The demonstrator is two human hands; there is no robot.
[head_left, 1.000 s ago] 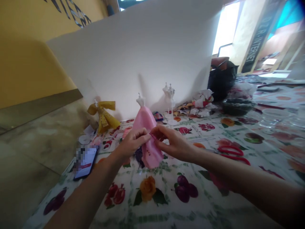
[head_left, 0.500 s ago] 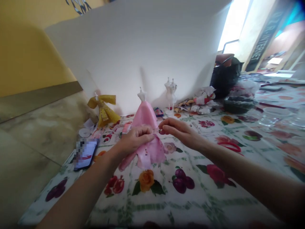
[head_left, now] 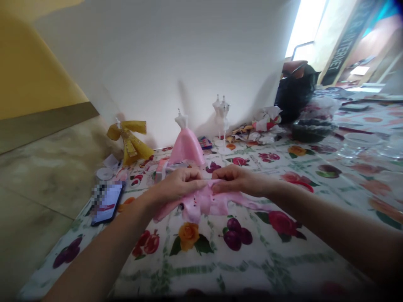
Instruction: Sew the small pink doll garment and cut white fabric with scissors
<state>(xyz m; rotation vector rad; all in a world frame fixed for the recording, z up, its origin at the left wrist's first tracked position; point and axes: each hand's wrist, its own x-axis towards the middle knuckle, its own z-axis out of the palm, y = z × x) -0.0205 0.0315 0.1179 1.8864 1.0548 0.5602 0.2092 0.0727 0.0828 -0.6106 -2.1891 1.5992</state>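
- Your left hand (head_left: 181, 182) pinches the upper edge of the pink cloth (head_left: 206, 203), thumb on top; your right hand (head_left: 241, 180) pinches the same edge just beside it.
- The cloth spreads in front of and below your hands, over the flowered tablecloth (head_left: 201, 262); your curled fingers hide part of its edge.
- Small dark and reddish dots mark the cloth, too tiny to identify.
- Your right forearm partly covers a red loop (head_left: 304, 183), so you can't see its whole shape.
- The phone (head_left: 110, 205) to your left has part of its screen blurred out.
- Behind your hands stands a dress form in a pink skirt (head_left: 187, 147), its hem near your knuckles, backed by a white board (head_left: 141, 63).
- A yellow dress (head_left: 130, 140) stands farther left; at right, a clear cup (head_left: 359, 144) looks smeared.
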